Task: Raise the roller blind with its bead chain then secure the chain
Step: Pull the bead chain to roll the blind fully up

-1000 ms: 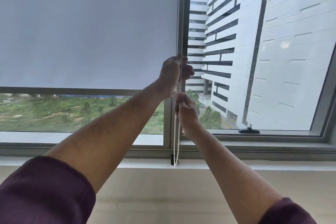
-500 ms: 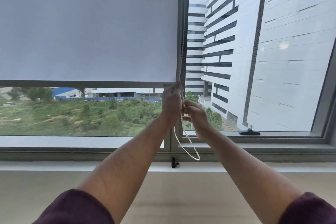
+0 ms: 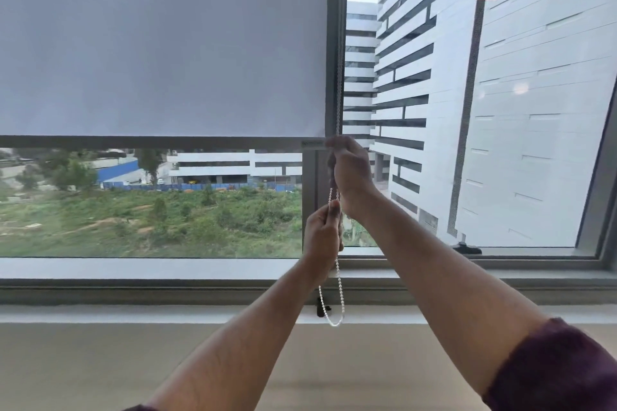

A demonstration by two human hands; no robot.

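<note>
The grey roller blind (image 3: 160, 43) covers the upper part of the left window pane; its bottom bar (image 3: 150, 142) hangs a little above mid-height. The white bead chain (image 3: 340, 290) runs down the window post at the blind's right edge and ends in a loop near the sill. My right hand (image 3: 350, 173) grips the chain high, level with the bottom bar. My left hand (image 3: 322, 237) is closed on the chain just below it. The chain's loop hangs beside a small black clip (image 3: 320, 309) on the sill.
The grey window frame post (image 3: 337, 27) stands behind the chain. A wide sill (image 3: 133, 312) runs below the window, with a beige wall under it. A black window handle (image 3: 465, 247) sits on the right pane's lower frame. Buildings and greenery lie outside.
The blind's bottom bar has risen. My right hand moved up the chain to above the left, and my left hand dropped below it. The loop hangs straight down again.
</note>
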